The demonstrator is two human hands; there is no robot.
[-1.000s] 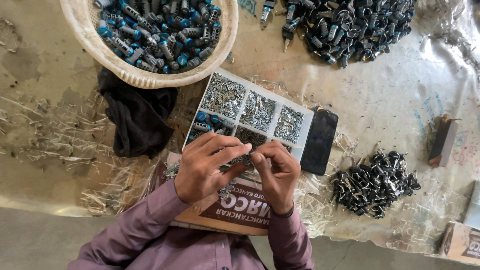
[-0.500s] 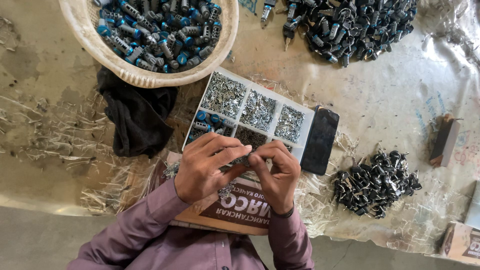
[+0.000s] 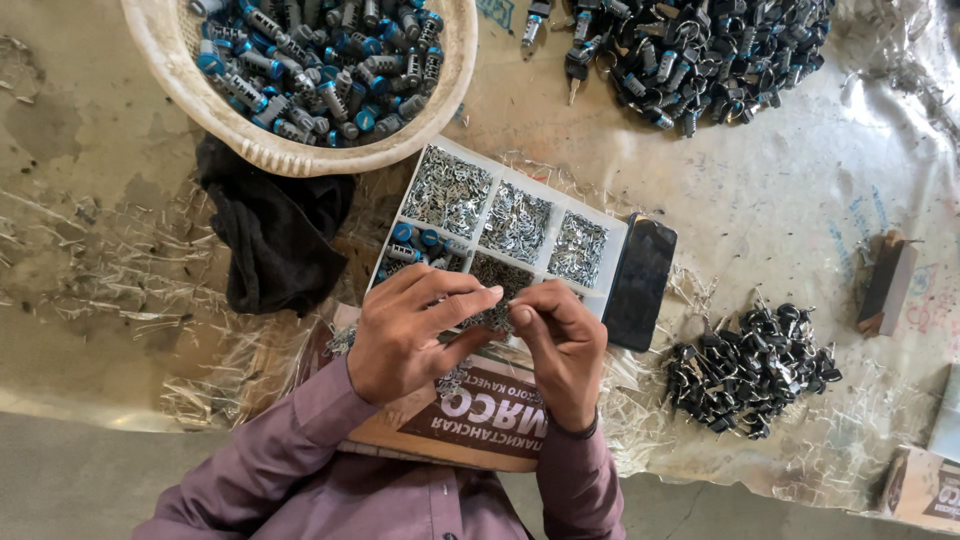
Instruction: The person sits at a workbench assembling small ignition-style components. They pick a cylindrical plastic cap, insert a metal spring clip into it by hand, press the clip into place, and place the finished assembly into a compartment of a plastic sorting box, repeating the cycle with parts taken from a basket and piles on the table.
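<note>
Hardly anything has moved: our left hand [image 3: 412,325] and right hand [image 3: 560,345] still meet fingertip to fingertip over the compartment tray [image 3: 610,240]. Both pinch something tiny; what it is, we cannot tell.

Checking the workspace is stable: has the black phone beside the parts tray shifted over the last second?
No. The black phone lies against the right edge of the divided tray, as before; the left hand and right hand don't touch it.
</note>
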